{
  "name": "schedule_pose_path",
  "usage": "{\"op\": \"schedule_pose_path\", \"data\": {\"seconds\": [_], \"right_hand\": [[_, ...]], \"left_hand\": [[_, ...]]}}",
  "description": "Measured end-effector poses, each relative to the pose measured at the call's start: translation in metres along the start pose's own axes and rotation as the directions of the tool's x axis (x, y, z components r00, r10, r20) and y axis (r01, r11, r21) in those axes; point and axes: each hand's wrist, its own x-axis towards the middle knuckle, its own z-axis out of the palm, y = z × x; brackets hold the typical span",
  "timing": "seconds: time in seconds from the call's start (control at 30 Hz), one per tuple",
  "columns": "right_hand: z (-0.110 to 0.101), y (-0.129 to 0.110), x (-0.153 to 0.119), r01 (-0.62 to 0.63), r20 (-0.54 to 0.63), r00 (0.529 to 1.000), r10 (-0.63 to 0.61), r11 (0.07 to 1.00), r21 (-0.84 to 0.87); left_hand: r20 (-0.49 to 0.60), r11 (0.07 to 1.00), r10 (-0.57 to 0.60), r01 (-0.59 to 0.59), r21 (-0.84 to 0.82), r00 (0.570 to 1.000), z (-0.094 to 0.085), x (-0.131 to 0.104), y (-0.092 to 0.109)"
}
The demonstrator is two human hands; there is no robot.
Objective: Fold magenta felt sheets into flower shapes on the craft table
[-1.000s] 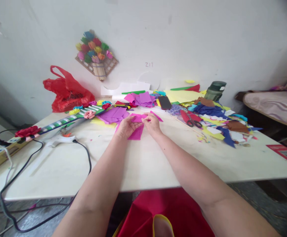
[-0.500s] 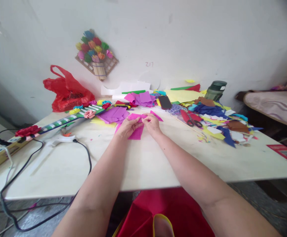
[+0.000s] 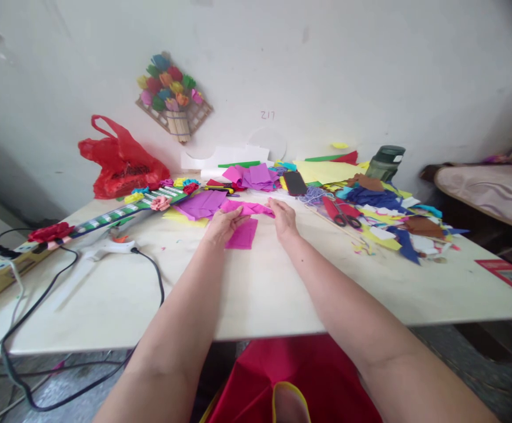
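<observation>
A strip of bright pink crepe paper [image 3: 252,208] is stretched between my two hands, crinkled along its length. My left hand [image 3: 227,225] is closed on its left end, and my right hand [image 3: 284,218] pinches its right end. Below the strip, a pink-purple square piece [image 3: 243,235] lies on the table beside my left fingers. Purple sheets [image 3: 203,204] rest on yellow paper just to the left of my left hand.
Scissors [image 3: 348,220] and colourful paper scraps [image 3: 381,200] are on the right, by a green bottle [image 3: 385,163]. A phone [image 3: 295,183] lies behind my hands. To the left are a glue gun [image 3: 106,248], its cable, a flower-decorated strip [image 3: 114,218] and a red bag [image 3: 121,161].
My right hand has moved right, away from my left hand. The pink paper between them now spans the gap as a strip, and more of the square beneath shows.
</observation>
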Motion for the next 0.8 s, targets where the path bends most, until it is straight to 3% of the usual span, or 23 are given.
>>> {"op": "schedule_pose_path", "data": {"seconds": [0.13,0.33,0.57,0.8], "right_hand": [[-0.001,-0.003,0.001,-0.059,-0.009,0.998,0.059,0.998,-0.005],[0.000,-0.014,-0.008,-0.199,0.129,0.970,0.206,0.978,-0.065],[0.000,-0.015,-0.010,-0.333,0.304,0.892,0.334,0.941,-0.056],[0.001,-0.016,-0.013,-0.398,0.327,0.867,0.377,0.918,-0.002]], "left_hand": [[0.005,1.000,0.003,-0.003,0.008,1.000,-0.001,-0.001,0.001],[0.003,0.999,0.021,-0.021,0.025,1.000,-0.001,-0.001,0.001],[0.053,0.999,0.044,-0.044,0.004,0.998,0.000,-0.002,0.001],[0.091,0.999,0.046,-0.047,0.002,0.995,-0.001,0.000,-0.001]]}}
